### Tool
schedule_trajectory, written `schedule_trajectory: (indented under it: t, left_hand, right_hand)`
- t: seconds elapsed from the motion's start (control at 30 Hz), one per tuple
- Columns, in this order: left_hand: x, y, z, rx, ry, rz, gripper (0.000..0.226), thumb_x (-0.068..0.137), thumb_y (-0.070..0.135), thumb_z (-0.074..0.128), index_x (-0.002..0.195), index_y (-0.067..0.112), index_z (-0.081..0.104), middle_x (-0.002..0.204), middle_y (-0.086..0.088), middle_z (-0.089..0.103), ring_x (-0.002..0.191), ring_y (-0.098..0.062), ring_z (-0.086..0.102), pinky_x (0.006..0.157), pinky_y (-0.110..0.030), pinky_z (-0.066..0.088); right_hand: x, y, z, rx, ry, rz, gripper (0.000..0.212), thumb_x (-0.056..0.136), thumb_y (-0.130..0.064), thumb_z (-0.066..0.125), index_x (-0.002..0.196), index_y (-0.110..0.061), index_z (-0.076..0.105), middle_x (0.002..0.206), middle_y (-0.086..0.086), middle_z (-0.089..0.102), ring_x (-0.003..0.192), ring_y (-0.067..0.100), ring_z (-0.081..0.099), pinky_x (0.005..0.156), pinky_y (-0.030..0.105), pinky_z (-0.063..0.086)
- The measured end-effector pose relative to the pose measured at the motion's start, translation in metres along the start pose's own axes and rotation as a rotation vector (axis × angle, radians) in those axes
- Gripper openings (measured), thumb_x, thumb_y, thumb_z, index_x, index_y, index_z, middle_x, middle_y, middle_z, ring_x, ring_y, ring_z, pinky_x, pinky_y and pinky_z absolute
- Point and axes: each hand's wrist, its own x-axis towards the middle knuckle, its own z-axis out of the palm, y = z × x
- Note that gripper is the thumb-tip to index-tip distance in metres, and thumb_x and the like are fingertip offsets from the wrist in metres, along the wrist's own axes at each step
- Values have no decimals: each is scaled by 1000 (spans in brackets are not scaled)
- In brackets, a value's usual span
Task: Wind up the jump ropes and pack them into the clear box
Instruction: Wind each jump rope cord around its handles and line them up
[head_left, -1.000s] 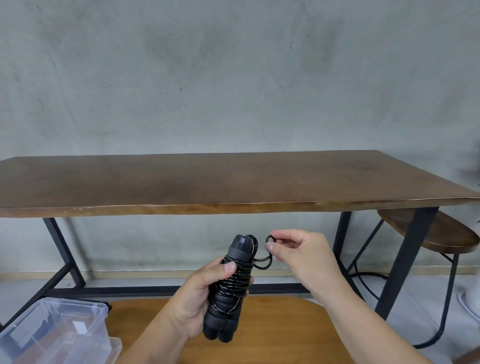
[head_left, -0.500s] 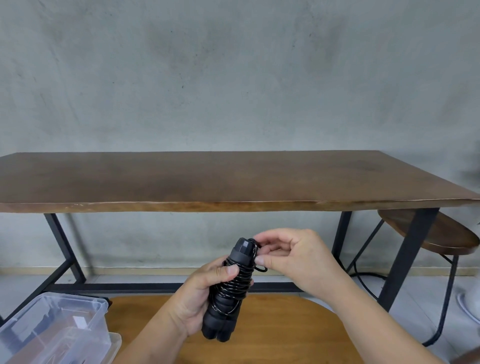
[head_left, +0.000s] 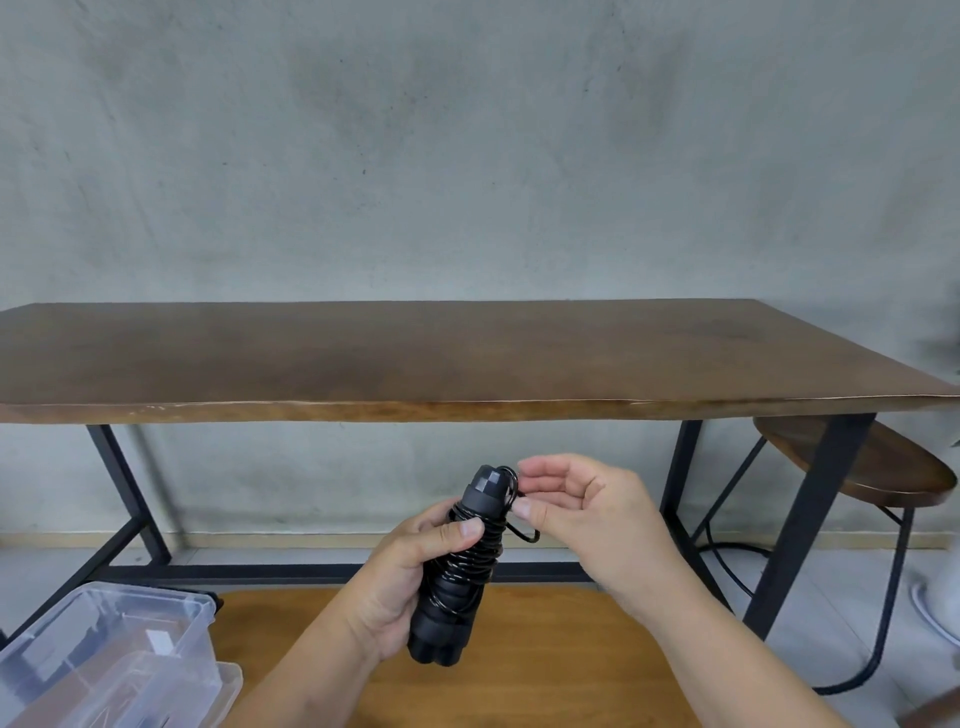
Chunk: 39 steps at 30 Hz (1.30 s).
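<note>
Near centre, the rope bundle is held upright, slightly tilted, by the left hand — fingers wrapped round the handles. Just right of its top, the right hand pinches the last loop. Low left lies the box — nearer the left hand.

Just two bare arms in shot, nothing worn

Both forearms come in from the bottom of the frame, left hand around lower centre and right hand a bit right of it. No sleeves visible anywhere up to the frame edge, no watch, rings, gloves or wristbands either. Short plain nails on the fingers, no polish as far as I can see.
</note>
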Motion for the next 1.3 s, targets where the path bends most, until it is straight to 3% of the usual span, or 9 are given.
schedule_trajectory:
  t: [0.23,0.43,0.5,0.6,0.67,0.8,0.93,1.07,1.3]
  left_hand:
    - [0,7,-2,-119,25,6,81,44,40,95,111,4,67,93,-20,66,73,-25,63,67,-32,52]
    - [-2,12,-5,-115,35,21,78,41,42,95,104,5,68,93,-20,67,73,-25,63,69,-32,51]
    - [-2,11,-6,-109,49,18,79,39,42,95,104,5,67,93,-20,67,73,-25,63,67,-31,53]
    - [-4,10,-4,-79,27,13,72,41,42,95,100,8,71,93,-21,66,74,-25,63,66,-30,54]
    - [-3,9,-1,-62,11,11,73,44,42,94,104,8,70,94,-21,65,74,-24,63,65,-30,53]
    - [1,11,2,-33,-14,18,67,53,39,89,108,8,68,96,-20,62,77,-24,60,67,-29,52]
    - [2,11,0,-8,3,9,52,59,34,81,105,12,70,94,-18,63,77,-23,61,68,-29,52]
    - [2,9,-1,-7,22,1,47,59,33,81,102,14,73,94,-17,62,78,-23,60,66,-29,50]
    - [0,9,-7,-5,19,23,43,62,30,80,101,14,74,92,-17,61,76,-22,60,63,-27,51]
  right_hand:
    - [-2,5,-8,202,-162,117,38,82,3,71,116,-12,67,111,1,74,110,9,67,93,25,52]
    - [-1,3,-20,-200,-305,89,51,91,0,64,136,-20,51,125,-8,65,108,-1,65,88,14,51]
    - [3,-3,-21,-290,-252,94,47,90,-10,69,133,-22,54,122,-7,65,93,4,71,82,18,55]
    - [7,-10,-19,-190,-85,78,31,79,-17,80,106,-14,68,91,3,75,72,14,72,72,25,59]
    - [9,-9,-13,-80,22,43,24,75,-14,83,95,-12,71,81,5,75,65,12,69,67,21,57]
    - [16,-4,-1,98,152,37,24,81,-9,77,103,-18,72,76,3,69,62,8,65,65,18,55]
    - [21,1,1,-328,104,-87,36,86,-13,74,114,-34,66,75,-7,63,64,7,62,71,21,53]
    - [21,2,0,-670,-7,-306,33,88,-14,70,119,-27,71,83,-7,65,76,12,60,78,32,51]
    - [18,5,1,-775,-76,-443,37,94,-14,64,128,-29,65,90,-15,65,86,5,61,79,31,53]
